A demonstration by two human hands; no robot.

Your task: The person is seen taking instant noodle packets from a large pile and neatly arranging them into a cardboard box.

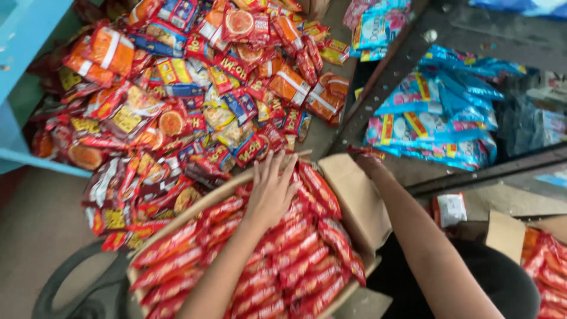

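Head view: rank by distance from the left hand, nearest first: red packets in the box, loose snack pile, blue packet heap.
1. Red packets in the box: under the left hand, touching.
2. Loose snack pile: just beyond the fingertips, upper left.
3. Blue packet heap: far upper right.

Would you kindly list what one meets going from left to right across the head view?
Blue shelf edge → heap of red and orange snack packets → cardboard box of red packets, left hand flat on them → right hand at the box flap → blue packets → small white packet.
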